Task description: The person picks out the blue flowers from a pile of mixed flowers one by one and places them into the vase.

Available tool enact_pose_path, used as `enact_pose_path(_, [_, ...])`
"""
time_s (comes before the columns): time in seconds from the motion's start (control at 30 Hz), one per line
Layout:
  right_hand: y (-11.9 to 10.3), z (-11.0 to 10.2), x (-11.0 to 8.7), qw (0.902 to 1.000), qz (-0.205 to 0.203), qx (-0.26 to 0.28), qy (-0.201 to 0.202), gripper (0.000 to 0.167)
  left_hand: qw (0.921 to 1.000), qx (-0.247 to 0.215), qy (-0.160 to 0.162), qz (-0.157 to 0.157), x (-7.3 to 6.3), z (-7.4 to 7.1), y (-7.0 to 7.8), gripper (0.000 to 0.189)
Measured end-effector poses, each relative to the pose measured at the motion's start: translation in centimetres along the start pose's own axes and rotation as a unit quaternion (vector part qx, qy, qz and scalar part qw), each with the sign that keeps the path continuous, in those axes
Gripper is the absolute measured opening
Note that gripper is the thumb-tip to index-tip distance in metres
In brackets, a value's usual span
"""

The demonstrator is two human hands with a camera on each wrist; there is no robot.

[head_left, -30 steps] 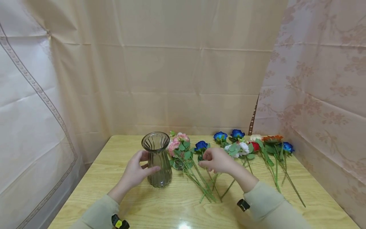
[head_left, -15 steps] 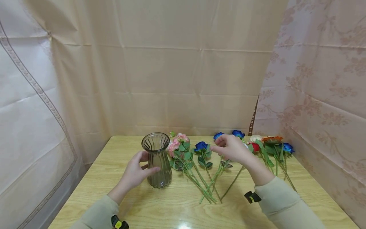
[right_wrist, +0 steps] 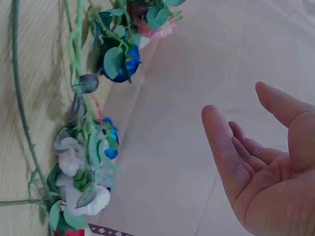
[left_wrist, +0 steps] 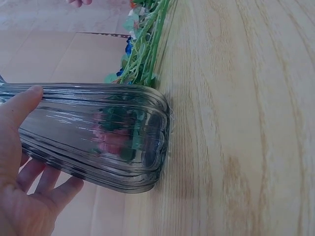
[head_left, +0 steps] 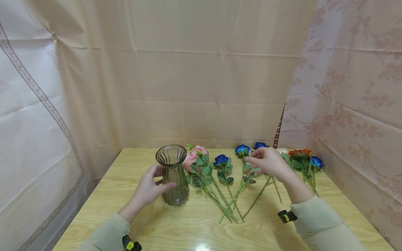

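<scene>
A ribbed, smoky glass vase (head_left: 175, 186) with a flared rim stands upright on the table. My left hand (head_left: 150, 188) holds it from the left, thumb on the near side and fingers round the back, as the left wrist view also shows. Over the flowers on the right hovers my right hand (head_left: 270, 163), which holds nothing; in the right wrist view its thumb and fingers (right_wrist: 221, 147) are apart. Beneath and around it lie a light blue rose (head_left: 242, 150), another blue rose (head_left: 260, 145) and white flowers (right_wrist: 88, 196), which the hand hides in the head view.
Pink flowers (head_left: 192, 160) lie just right of the vase, then a dark blue rose (head_left: 221, 160), their green stems (head_left: 227, 211) crossing toward the front. Farther right lie an orange flower (head_left: 299, 153) and another blue rose (head_left: 316, 161). A beige curtain (head_left: 176, 76) hangs behind the wooden table (head_left: 125, 181).
My right hand has moved rightward, from near the dark blue rose to above the flowers farther right. The left hand and the vase have stayed in place.
</scene>
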State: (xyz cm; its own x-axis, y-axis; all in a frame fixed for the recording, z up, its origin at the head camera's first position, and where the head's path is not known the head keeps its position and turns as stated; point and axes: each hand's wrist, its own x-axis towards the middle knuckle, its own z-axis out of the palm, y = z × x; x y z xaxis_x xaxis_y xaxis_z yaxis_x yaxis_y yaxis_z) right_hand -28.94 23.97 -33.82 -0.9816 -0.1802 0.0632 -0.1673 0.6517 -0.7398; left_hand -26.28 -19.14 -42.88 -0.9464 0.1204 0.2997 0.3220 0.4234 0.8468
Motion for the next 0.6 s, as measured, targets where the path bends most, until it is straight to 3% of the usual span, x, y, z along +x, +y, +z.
enact_pose_path(0.3, [2.8,1.3,0.5,0.9977,0.052,0.044,-0.002,0.045,1.0000,0.001,0.000,-0.006,0.0,0.0,-0.1,0.066])
enact_pose_path(0.6, [5.0,4.0,0.6,0.9963,0.074,0.040,-0.017,0.028,1.0000,0.002,-0.002,-0.003,0.0,0.0,0.0,0.067])
